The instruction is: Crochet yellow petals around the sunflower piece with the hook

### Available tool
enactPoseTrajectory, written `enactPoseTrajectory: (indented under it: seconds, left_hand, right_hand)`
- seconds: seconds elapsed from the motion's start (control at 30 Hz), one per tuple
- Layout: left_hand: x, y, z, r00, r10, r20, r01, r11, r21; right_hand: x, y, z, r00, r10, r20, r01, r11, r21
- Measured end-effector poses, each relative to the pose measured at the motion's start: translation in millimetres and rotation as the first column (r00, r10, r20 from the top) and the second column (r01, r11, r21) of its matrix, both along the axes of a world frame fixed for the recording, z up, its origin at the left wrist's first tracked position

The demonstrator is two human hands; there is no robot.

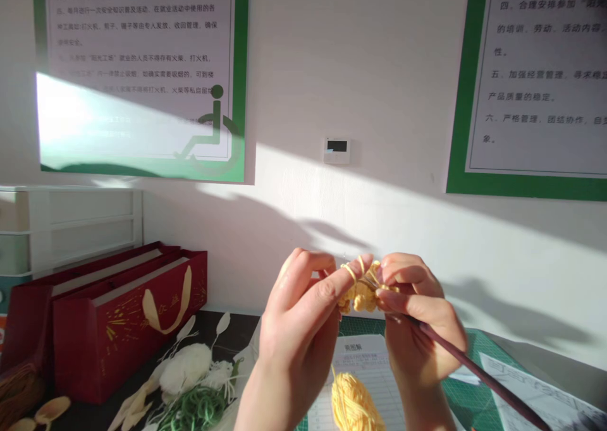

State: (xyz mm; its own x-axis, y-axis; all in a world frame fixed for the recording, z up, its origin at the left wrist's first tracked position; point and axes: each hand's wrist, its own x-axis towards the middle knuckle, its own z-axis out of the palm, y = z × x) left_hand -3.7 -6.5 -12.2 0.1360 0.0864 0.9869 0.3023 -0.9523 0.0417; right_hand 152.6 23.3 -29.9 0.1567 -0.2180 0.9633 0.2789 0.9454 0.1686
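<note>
Both hands are raised over the table around a small piece of yellow crochet work (pixel 364 297). My left hand (pixel 303 317) is closed on its left side, with yellow yarn looped round the index finger. In my right hand (pixel 422 311) is a crochet hook with a long dark handle (pixel 484 371), slanting down to the right; its tip is at the stitches, partly hidden by the fingers. A ball of yellow yarn (pixel 355 402) lies below, between the forearms, with a strand rising from it.
A printed sheet (pixel 363 349) lies under the yarn on a green cutting mat (pixel 467 406). Farther right is another paper (pixel 531 387). To the left are white yarn (pixel 187 371), green yarn (pixel 196 409) and red gift bags (pixel 128 323). Behind is a wall with framed posters (pixel 241 71).
</note>
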Motion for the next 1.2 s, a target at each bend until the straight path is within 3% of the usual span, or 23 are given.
enactPoseTrajectory:
  seconds: [0.17,0.3,0.47,0.53,0.63,0.73,0.83,0.93,1.07,1.2]
  left_hand:
    - [2,3,1.3,0.946,-0.294,0.136,0.309,0.944,-0.116]
    - [1,0,2.0,0.936,-0.301,0.181,0.341,0.903,-0.262]
    - [-4,-6,0.9,0.839,-0.500,0.216,0.541,0.722,-0.432]
    - [-3,-6,-0.5,0.808,-0.543,0.228,0.583,0.684,-0.439]
    - [0,-4,-1.7,0.805,-0.540,0.246,0.586,0.660,-0.469]
    - [3,-1,-0.7,0.785,-0.553,0.280,0.612,0.616,-0.497]
    - [7,3,1.0,0.703,-0.596,0.389,0.707,0.527,-0.471]
    - [12,6,1.3,0.605,-0.597,0.527,0.796,0.459,-0.394]
    - [15,8,-0.6,0.592,-0.583,0.556,0.802,0.492,-0.338]
    - [15,9,-2.3,0.665,-0.567,0.486,0.740,0.590,-0.323]
  right_hand:
    - [-5,-5,-0.6,0.988,0.146,-0.043,-0.149,0.985,-0.089]
    - [-6,-6,-0.5,0.999,-0.006,-0.046,0.004,1.000,-0.027]
    - [0,-7,-0.1,0.996,-0.085,-0.040,0.082,0.995,-0.057]
    - [0,-9,-2.0,0.992,-0.122,-0.034,0.118,0.988,-0.102]
    - [-3,-10,-6.1,0.991,-0.003,-0.137,-0.030,0.971,-0.238]
    - [-5,-9,-7.4,0.963,0.125,-0.239,-0.203,0.918,-0.340]
    - [-3,-8,-4.8,0.995,-0.008,-0.103,-0.014,0.977,-0.213]
    - [-1,-6,-2.6,0.986,-0.147,0.073,0.154,0.983,-0.095]
    - [-5,-5,-4.0,0.999,-0.021,0.042,0.029,0.979,-0.204]
    - [-6,-10,-4.4,0.997,-0.070,0.046,0.077,0.981,-0.178]
